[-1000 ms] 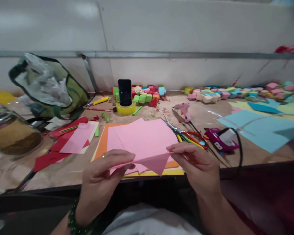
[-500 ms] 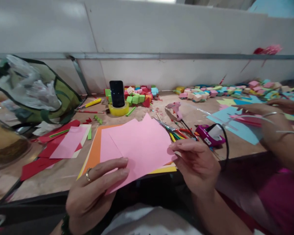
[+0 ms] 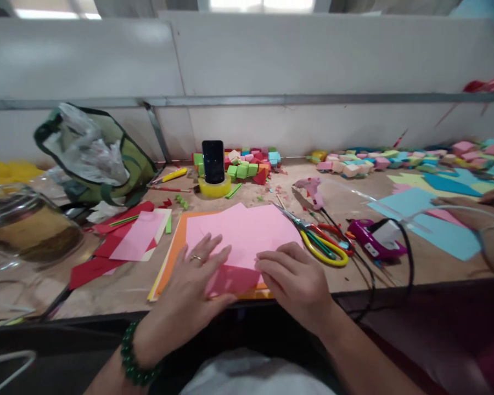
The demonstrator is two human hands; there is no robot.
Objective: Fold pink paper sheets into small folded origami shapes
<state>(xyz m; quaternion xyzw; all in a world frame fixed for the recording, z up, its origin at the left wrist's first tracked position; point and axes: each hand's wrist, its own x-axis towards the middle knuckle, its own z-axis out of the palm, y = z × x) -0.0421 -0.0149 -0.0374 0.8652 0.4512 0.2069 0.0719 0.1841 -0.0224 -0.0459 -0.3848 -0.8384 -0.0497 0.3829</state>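
Pink paper sheets (image 3: 247, 230) lie over orange paper (image 3: 171, 262) at the table's front edge, with a darker pink area showing between my hands. My left hand (image 3: 193, 285), with a ring and a green bead bracelet, rests with fingers spread on the left part of the sheets. My right hand (image 3: 298, 282) has its fingers bent together at the right part of the pink paper; whether it pinches an edge is hidden. Scissors with yellow handles (image 3: 325, 251) lie just right of the sheets.
A phone (image 3: 213, 161) stands in a yellow tape roll (image 3: 215, 187). Behind are folded paper blocks (image 3: 247, 167). A pink glue gun (image 3: 310, 191) and purple power strip (image 3: 374, 241) lie right. Another person's hand (image 3: 473, 213) touches blue paper. Left: a glass jar (image 3: 28, 225), a green bag (image 3: 135, 170).
The pink sheet held up between my hands is now down on the stack. My left hand has opened flat on it, my right has moved inward, and the view has shifted left.
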